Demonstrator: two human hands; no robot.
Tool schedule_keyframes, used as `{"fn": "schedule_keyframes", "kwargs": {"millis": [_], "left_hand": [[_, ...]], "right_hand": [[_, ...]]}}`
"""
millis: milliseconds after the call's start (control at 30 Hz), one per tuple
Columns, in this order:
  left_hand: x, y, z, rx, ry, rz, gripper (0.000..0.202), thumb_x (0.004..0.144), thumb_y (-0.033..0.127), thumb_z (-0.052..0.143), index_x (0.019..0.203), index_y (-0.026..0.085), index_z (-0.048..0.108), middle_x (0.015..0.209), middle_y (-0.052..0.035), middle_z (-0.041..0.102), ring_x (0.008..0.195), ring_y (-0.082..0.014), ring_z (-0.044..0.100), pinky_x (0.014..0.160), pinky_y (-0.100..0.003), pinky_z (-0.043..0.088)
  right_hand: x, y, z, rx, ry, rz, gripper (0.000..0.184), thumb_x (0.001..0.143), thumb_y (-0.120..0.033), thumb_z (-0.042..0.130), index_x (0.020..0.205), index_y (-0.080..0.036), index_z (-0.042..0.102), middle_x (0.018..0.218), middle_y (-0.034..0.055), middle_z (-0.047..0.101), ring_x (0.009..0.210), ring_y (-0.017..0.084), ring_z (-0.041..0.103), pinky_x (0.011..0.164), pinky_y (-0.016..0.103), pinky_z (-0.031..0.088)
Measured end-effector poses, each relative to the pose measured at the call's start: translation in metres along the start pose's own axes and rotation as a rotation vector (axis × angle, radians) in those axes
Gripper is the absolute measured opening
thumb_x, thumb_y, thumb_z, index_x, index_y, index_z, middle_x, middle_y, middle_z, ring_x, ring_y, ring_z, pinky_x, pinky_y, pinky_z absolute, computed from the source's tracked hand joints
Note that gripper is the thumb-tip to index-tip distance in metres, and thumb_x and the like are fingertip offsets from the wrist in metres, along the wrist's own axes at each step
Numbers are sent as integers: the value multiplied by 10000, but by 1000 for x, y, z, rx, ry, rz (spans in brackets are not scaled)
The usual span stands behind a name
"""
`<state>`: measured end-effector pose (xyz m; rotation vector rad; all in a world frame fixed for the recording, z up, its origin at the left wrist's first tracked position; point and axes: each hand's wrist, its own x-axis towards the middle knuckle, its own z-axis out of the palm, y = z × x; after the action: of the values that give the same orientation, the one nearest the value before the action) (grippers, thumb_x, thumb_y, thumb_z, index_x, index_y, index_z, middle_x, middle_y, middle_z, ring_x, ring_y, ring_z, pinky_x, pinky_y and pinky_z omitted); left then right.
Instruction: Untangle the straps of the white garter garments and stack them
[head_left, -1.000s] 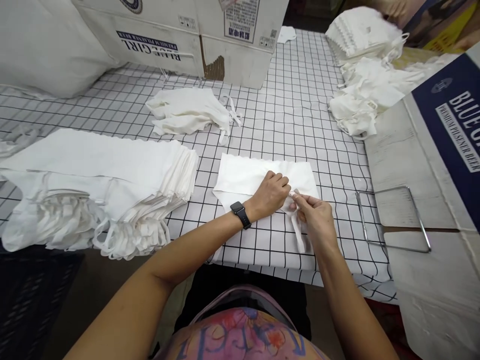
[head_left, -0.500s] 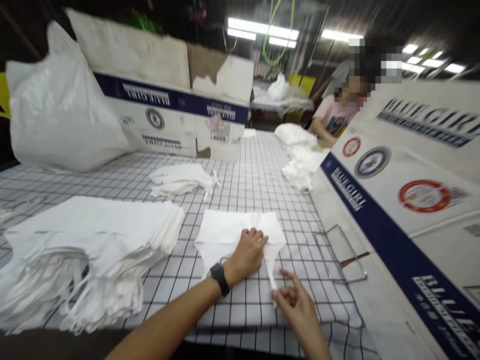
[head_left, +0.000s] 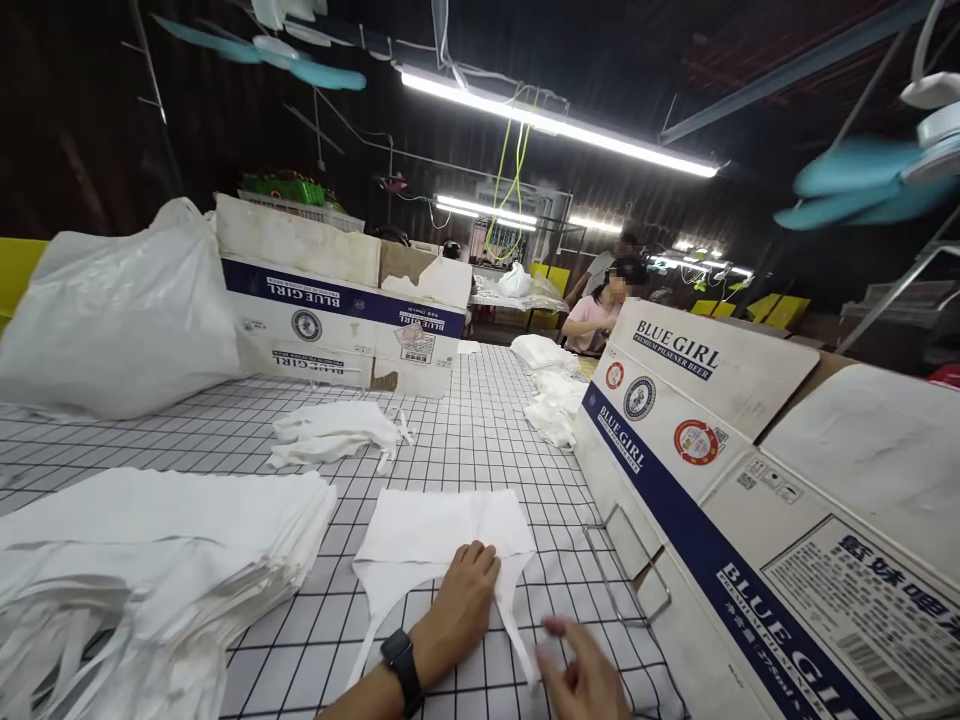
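A white strappy top point(head_left: 420, 525) lies spread on the checked tablecloth, straps pointing toward me. My left hand point(head_left: 461, 595), wearing a dark watch point(head_left: 402, 660), rests on its right part beside the base of the right strap. Its fingers are curled together against the fabric; the fingertips are partly hidden. Close to the lower end of that strap is my right hand point(head_left: 581, 670), blurred, with thumb and forefinger apart. Whether its thumb touches the strap I cannot tell. A thick stack of similar white pieces point(head_left: 172, 520) sits at the left.
Farther back lies a small white pile point(head_left: 337, 430). A white plastic bag point(head_left: 127, 320) and a carton point(head_left: 337, 325) stand behind it. Along the right runs another carton point(head_left: 675, 480), with a wire frame point(head_left: 626, 570) beside it. A person point(head_left: 596, 315) works beyond more white cloth point(head_left: 551, 390).
The camera view has tilted up, showing more ceiling and fans. My left hand stays on the top. My right hand's fingers have moved slightly at the strap end.
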<state>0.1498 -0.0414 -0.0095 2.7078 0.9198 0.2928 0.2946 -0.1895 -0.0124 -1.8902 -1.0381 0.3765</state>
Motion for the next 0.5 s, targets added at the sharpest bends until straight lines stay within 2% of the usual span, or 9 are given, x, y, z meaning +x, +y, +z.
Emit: {"fn": "schedule_keyframes", "kwargs": {"millis": [67, 133, 200, 233, 300, 367, 433, 500], "left_hand": [[-5, 4, 0, 8, 25, 9, 396, 929, 65, 441, 1239, 182, 658, 1419, -112, 627, 1293, -280, 563, 1135, -449, 454], [-9, 7, 2, -1, 63, 12, 376, 1024, 184, 412, 1326, 179, 636, 1499, -117, 590, 1343, -289, 556, 1183, -481, 434], [-14, 7, 7, -11, 92, 25, 427, 1070, 324, 410, 1432, 179, 582, 1580, -119, 528, 1432, -313, 510, 1242, -529, 383], [-16, 6, 11, -14, 98, 34, 466, 1073, 372, 421, 1475, 176, 550, 1609, -120, 496, 1472, -326, 478, 1264, -553, 355], [-18, 3, 18, -19, 105, 56, 519, 1074, 422, 432, 1525, 175, 505, 1635, -125, 459, 1518, -344, 431, 1282, -596, 313], [-20, 1, 21, -36, 123, 78, 538, 1079, 453, 423, 1552, 201, 470, 1651, -122, 434, 1535, -345, 411, 1281, -626, 299], [-24, 2, 19, -65, 153, 107, 537, 1083, 469, 421, 1564, 232, 446, 1662, -116, 419, 1548, -334, 395, 1281, -641, 287], [-31, 5, 10, -97, 186, 135, 498, 1082, 446, 442, 1534, 239, 476, 1642, -117, 452, 1542, -316, 408, 1282, -641, 285]], "right_hand": [[39, -36, -15, -26, 3, -75, 540, 857, -587, 572, 1245, -241, 718, 1092, 111, 782, 660, 234, 688, 729, 391, 585], [95, -82, -25, -23, -44, -179, 688, 921, -537, 525, 1528, -212, 515, 1405, 162, 664, 1009, 279, 733, 881, 408, 589], [158, -128, -29, -66, -27, -247, 729, 927, -455, 520, 1590, -165, 428, 1635, 196, 436, 1350, 312, 593, 1064, 441, 521], [188, -149, -29, -109, 0, -219, 734, 910, -405, 550, 1588, -150, 431, 1680, 202, 361, 1464, 326, 488, 1144, 461, 458], [240, -181, -28, -131, 40, -178, 789, 885, -333, 598, 1599, -71, 388, 1722, 263, 211, 1582, 371, 284, 1232, 501, 332], [271, -197, -26, -146, 61, -140, 830, 897, -295, 596, 1609, 25, 313, 1715, 339, 94, 1594, 421, 217, 1250, 529, 269], [279, -197, -20, -156, 13, -131, 763, 913, -275, 589, 1573, 48, 381, 1664, 373, 243, 1532, 438, 356, 1231, 540, 290], [264, -184, -12, -153, -97, -149, 603, 918, -287, 608, 1456, -15, 579, 1532, 310, 511, 1356, 396, 583, 1168, 504, 398]]}}
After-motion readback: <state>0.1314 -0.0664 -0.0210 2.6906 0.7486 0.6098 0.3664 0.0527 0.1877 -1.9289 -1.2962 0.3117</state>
